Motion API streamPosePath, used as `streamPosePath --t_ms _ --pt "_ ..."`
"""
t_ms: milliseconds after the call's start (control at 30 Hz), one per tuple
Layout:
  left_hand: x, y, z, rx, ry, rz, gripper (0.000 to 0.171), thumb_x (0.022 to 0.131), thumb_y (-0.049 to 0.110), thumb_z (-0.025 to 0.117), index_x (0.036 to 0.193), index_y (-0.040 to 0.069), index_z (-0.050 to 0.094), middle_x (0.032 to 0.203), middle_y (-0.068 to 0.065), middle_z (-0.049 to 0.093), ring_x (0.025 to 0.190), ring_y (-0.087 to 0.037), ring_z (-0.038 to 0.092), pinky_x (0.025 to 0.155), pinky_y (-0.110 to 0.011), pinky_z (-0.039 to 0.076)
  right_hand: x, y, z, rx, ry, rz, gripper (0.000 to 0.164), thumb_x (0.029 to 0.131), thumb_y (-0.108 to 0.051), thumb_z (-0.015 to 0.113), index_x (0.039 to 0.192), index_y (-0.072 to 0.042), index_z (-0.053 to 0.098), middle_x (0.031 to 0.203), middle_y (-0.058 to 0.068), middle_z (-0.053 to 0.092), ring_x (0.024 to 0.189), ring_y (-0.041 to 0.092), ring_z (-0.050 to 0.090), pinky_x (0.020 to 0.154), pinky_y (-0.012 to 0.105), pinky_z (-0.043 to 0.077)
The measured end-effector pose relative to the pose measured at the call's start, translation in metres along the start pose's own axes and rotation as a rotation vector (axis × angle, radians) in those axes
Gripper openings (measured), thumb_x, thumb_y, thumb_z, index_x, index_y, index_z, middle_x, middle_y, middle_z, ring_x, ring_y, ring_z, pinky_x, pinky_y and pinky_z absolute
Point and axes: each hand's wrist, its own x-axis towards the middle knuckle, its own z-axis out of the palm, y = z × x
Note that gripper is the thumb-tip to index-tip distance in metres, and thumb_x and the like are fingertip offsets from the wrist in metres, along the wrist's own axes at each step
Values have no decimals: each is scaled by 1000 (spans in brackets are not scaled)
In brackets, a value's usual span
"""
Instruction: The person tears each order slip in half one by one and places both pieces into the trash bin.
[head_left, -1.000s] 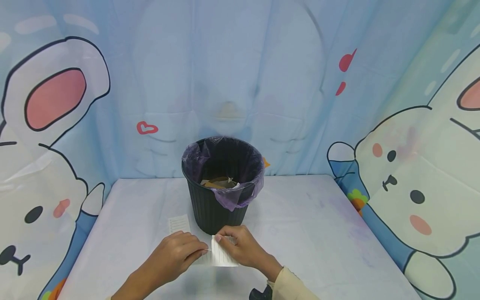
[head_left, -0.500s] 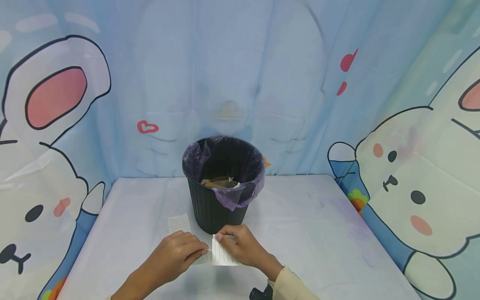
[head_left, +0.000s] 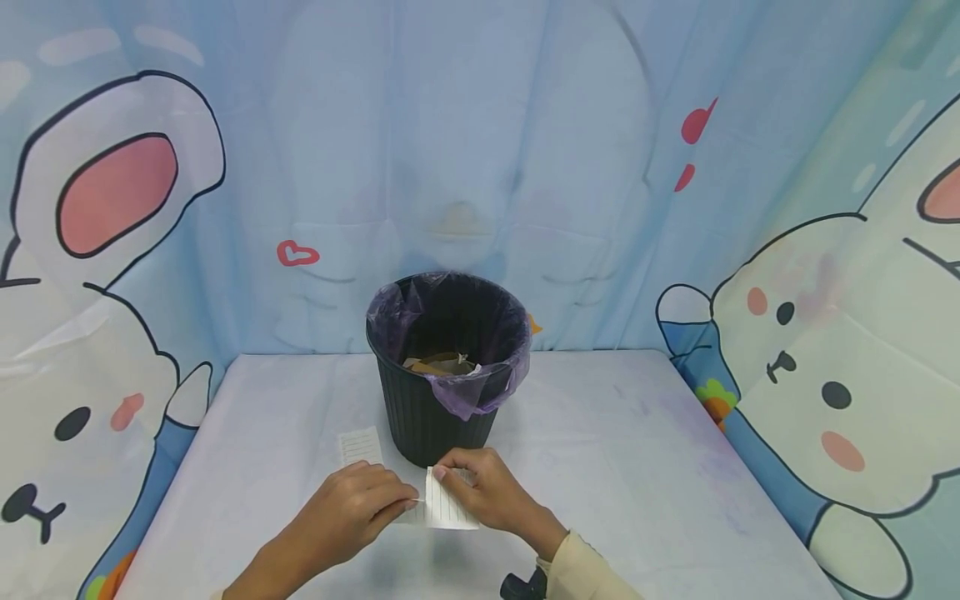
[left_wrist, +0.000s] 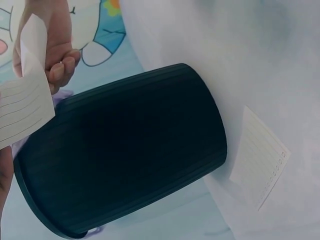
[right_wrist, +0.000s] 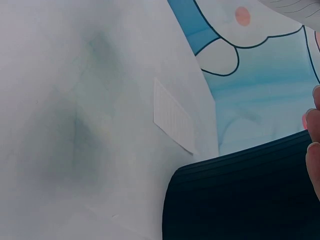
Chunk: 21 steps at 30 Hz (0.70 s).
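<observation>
Both hands hold a lined sheet of white paper above the table, in front of the bin. My left hand pinches its left part between thumb and fingers. At the other side my right hand grips it, thumb on top. In the left wrist view the sheet bends, one part standing up from the rest. A second lined paper lies on the table left of the bin, partly hidden by my left hand. In the right wrist view only fingertips show at the right edge.
A black ribbed bin with a purple liner stands just beyond the hands, scraps inside. The table has a white cloth. Behind hangs a blue curtain with cartoon rabbits. A black object sits by the right sleeve.
The head view shifts very slightly. Both hands keep their hold on the paper, and nothing else visibly moves.
</observation>
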Motion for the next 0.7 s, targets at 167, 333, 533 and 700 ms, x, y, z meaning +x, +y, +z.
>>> streamPosePath --t_ms 167,333,533,700 --pt "0 0 -1 4 2 7 21 73 10 85 91 16 77 82 11 72 73 -2 63 72 -21 53 0 3 0 -5 -4 11 14 99 -11 62 91 -5 73 88 7 76 75 2 61 69 22 56" --pt "1 0 0 -2 13 18 20 74 10 84 92 16 76 82 11 72 72 -2 61 72 -20 53 0 7 1 -11 1 14 16 99 -12 62 91 -6 73 88 6 76 75 3 61 69 21 55" --pt "1 0 0 -6 14 17 19 75 10 84 91 16 76 81 11 71 72 -1 60 71 -18 52 0 6 1 -7 2 9 15 99 -12 62 90 -6 73 87 6 76 75 3 61 68 21 55" --pt "1 0 0 -6 8 13 20 73 9 84 91 15 77 82 11 71 72 -1 61 73 -19 53 0 5 1 -9 -2 33 14 98 -11 63 91 -6 73 88 6 76 75 2 60 69 21 55"
